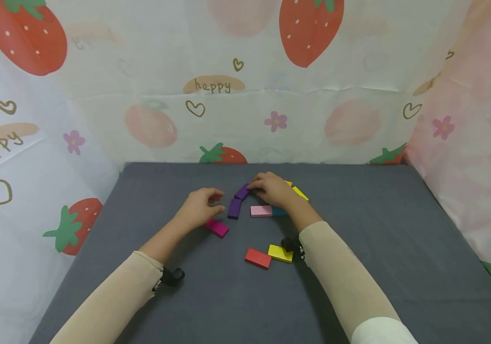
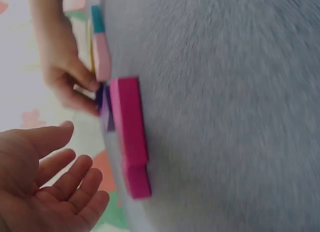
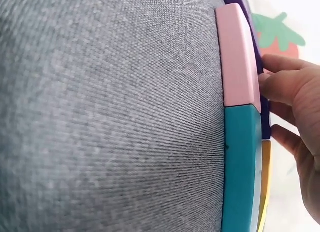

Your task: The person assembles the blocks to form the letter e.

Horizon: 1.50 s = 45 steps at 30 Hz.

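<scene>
The right hand point(image 1: 275, 188) is at the back of an arc of blocks, and in the right wrist view its fingertips point(image 3: 265, 84) pinch a dark purple block point(image 3: 266, 119) behind the pink block point(image 3: 237, 54) and teal block point(image 3: 242, 167). Two more purple blocks point(image 1: 242, 192) point(image 1: 234, 209) run down to the left of it. The left hand point(image 1: 200, 208) hovers beside them, fingers parted and holding nothing, above a magenta block point(image 1: 217, 228). From the left wrist, two magenta blocks point(image 2: 131, 122) point(image 2: 136, 182) lie end to end, near the relaxed left hand point(image 2: 55, 187).
Yellow blocks point(image 1: 300, 193) continue the arc behind the right wrist. Nearer the front lie a red block point(image 1: 258, 258) and a yellow block point(image 1: 280, 253), touching, beside the right sleeve. Patterned cloth point(image 1: 305, 91) surrounds the back and sides of the grey table point(image 1: 400, 248).
</scene>
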Motion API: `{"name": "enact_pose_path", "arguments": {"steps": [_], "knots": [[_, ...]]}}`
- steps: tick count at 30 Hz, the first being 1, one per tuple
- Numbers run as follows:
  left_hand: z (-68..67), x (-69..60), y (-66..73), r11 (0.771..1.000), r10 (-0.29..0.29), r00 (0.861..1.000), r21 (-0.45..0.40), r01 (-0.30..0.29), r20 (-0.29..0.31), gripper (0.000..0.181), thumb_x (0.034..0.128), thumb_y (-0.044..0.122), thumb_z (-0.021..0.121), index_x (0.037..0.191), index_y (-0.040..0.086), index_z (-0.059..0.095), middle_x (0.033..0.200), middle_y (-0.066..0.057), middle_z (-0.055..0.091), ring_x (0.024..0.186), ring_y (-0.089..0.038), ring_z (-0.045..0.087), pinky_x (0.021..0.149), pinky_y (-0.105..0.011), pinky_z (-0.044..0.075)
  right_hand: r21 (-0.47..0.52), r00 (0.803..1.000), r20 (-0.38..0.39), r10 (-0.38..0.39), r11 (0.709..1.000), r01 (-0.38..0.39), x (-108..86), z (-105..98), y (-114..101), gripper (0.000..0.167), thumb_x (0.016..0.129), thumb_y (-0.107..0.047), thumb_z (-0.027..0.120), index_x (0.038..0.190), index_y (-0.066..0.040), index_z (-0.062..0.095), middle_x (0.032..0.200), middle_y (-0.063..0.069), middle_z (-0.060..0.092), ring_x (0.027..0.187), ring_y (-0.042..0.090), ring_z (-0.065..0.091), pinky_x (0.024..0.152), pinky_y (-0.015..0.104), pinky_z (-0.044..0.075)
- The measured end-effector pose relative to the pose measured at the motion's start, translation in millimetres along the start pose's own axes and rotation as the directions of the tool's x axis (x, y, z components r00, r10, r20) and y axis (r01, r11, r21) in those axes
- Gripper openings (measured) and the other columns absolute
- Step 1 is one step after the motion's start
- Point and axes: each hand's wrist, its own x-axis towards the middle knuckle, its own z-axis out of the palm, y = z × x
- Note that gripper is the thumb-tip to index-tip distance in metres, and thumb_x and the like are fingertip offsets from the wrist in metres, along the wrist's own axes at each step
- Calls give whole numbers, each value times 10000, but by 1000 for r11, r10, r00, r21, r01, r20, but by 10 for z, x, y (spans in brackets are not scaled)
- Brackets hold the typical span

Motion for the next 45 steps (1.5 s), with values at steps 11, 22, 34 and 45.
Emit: {"name": "enact_pose_path", "arguments": {"steps": [11,22,34,45], "knots": [[-255,-241,-267,999,12,998,31,-14,54,474,943,156,746,1382,37,608,1363,-162,641,1282,-354,582,1064,-523,469,10,1000,-3,-11,1000,11,-7,-17,-8,355,999,-43,602,1323,-147,704,1323,94,627,1232,308,547,1059,441,461],[-138,-280,-464,999,-46,998,27,45,36,539,891,189,815,1366,28,618,1297,-165,658,1194,-331,616,1013,-496,500,18,1000,2,-3,1000,3,-26,-1,-13,371,993,-42,596,1330,-156,701,1317,86,631,1235,305,546,1068,441,453],[-105,-237,-482,1000,10,996,3,-11,89,514,905,152,793,1376,36,622,1296,-153,659,1156,-303,635,985,-470,519,-2,1000,3,-3,1000,3,-15,20,-6,383,991,-42,588,1338,-164,696,1321,87,625,1220,303,545,1063,445,450],[-127,-182,-495,997,45,986,54,-54,160,364,908,83,768,1267,100,710,1173,-107,655,1094,-261,632,940,-451,520,-2,1000,2,-3,1000,3,-25,13,-11,380,991,-45,592,1337,-162,697,1324,86,630,1216,300,548,1060,438,453]]}}
